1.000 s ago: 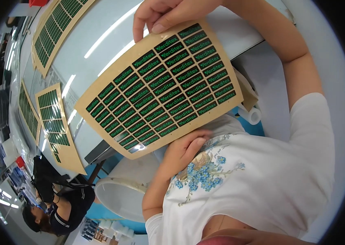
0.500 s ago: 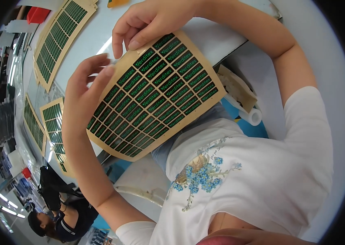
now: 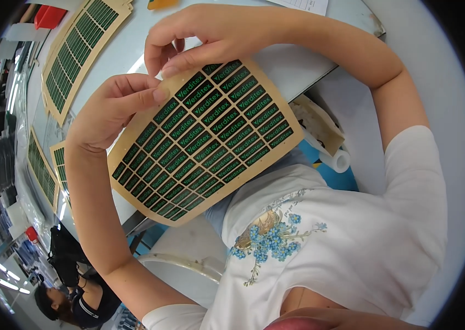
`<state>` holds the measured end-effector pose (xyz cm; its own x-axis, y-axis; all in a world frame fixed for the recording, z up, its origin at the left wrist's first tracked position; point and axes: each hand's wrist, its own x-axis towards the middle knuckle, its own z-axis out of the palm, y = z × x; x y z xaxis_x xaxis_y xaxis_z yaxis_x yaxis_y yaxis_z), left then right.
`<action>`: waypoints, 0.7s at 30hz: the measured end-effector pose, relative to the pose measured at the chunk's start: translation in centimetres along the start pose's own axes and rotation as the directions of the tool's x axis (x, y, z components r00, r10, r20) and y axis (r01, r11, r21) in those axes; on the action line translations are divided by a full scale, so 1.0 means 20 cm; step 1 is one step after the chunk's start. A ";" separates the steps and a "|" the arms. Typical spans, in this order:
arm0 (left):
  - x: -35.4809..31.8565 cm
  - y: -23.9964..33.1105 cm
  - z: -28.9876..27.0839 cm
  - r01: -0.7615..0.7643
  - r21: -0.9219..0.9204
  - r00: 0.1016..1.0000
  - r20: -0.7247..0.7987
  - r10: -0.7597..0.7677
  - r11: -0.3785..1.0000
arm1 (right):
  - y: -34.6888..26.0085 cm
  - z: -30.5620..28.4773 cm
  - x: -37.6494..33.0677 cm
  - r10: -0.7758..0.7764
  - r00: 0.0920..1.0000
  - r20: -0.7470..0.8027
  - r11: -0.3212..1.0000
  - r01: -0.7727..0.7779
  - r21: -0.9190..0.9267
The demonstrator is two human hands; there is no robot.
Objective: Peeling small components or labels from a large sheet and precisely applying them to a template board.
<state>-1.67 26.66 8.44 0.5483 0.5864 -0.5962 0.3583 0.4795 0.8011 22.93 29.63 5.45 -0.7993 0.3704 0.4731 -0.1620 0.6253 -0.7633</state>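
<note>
Tan sheet of black and green labels [image 3: 205, 126] at your two hands, tilted over the table's edge.
In the head view, your left hand [image 3: 109, 107] pinches the sheet's upper left edge, thumb on the printed face; your right hand [image 3: 205, 41] has its thumb and bent fingers at the sheet's top edge, just beside the left thumb, and whether they grip it you can't tell from here. Bare white table [image 3: 293, 71] shows beyond the sheet's upper right side. Left of the sheet lie more label sheets [image 3: 78, 49], with a red container [image 3: 49, 17] past them. Right of it is a white roll [image 3: 339, 161]; below it, near your shirt [image 3: 320, 236], a white tub [image 3: 183, 242]. Down to its lower left is a co-worker in a dark cap [image 3: 45, 301].
</note>
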 end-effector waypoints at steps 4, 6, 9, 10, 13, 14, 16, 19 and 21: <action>-0.04 -0.03 0.04 -0.003 -0.063 1.000 -0.007 0.003 0.998 | -0.10 0.01 -0.01 -0.119 0.993 0.014 0.982 0.120 -0.145; -0.04 -0.03 0.04 -0.024 -0.096 1.000 0.000 0.024 0.995 | -0.12 0.01 -0.01 -0.103 0.991 0.082 0.974 0.117 -0.193; -0.02 -0.03 0.05 -0.026 -0.083 0.998 0.048 0.030 0.996 | -0.09 0.01 -0.02 -0.174 0.982 0.078 0.962 0.187 -0.200; -0.02 -0.05 0.04 -0.026 -0.091 0.999 0.037 0.030 0.996 | -0.19 0.05 0.04 -0.181 0.980 0.087 0.962 0.194 -0.191; -0.02 -0.06 0.04 -0.034 -0.108 0.998 0.046 0.039 0.994 | -0.33 0.07 0.07 0.390 0.908 0.153 0.610 -0.130 -0.782; -0.01 -0.05 0.05 -0.030 -0.123 0.995 0.091 0.041 0.992 | -0.21 0.02 0.03 0.113 0.974 0.196 0.853 0.005 -0.521; 0.00 -0.05 0.05 -0.019 -0.145 0.991 0.129 0.038 0.989 | -0.07 0.03 0.00 -0.174 0.975 0.141 0.960 0.200 -0.194; 0.01 -0.04 0.05 -0.057 -0.092 0.995 0.074 0.064 0.994 | -0.01 0.06 -0.01 -0.223 0.969 0.108 0.875 0.248 -0.416; 0.02 -0.03 0.05 -0.038 0.031 0.998 0.055 0.037 0.999 | 0.01 0.05 -0.01 -0.141 0.977 0.162 0.919 0.190 -0.347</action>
<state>-0.98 25.99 7.80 0.6016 0.5669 -0.5627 0.3601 0.4364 0.8246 22.47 28.98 4.83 -0.8516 0.1625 0.4984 -0.1001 0.8828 -0.4590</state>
